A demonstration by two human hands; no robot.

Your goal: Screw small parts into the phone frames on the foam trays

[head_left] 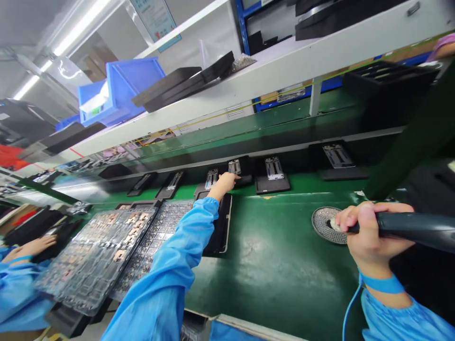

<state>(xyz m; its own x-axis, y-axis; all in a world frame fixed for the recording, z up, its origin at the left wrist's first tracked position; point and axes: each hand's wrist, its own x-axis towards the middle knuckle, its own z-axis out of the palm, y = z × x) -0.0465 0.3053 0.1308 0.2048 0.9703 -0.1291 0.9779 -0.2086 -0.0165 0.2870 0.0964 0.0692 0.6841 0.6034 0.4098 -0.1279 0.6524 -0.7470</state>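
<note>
The fingers (232, 177) of the left hand (223, 183) are stretched forward and held close together, with the tips at the near edge of a black fixture (244, 179) that carries a small metal-framed part (234, 166). Whether they grip the fixture or only touch it cannot be told. The arm, in a blue sleeve (170, 274), reaches far out across the green belt (277, 270) and passes over a black tray (223, 227) lying on it.

The right hand (362, 232) is nearer the body, on the right side of the belt. Its fingers are curled tightly around the handle of a dark electric screwdriver (415, 229), which lies almost level. The tool's front end sits just beside a round metal dish (323, 223), at its right edge. A blue wrist strap (382, 284) circles this wrist.

More black fixtures stand in a row along the far side of the belt, one (272, 176) just right of the left hand and another (337, 160) well beyond it. Clear trays (103, 255) with many small compartments lie left of the outstretched arm. At the far left, a co-worker's hand (31, 246) rests flat on a dark surface. Above the belt, a white shelf (284, 66) bears blue bins (124, 87) and stacked black trays (185, 80).
</note>
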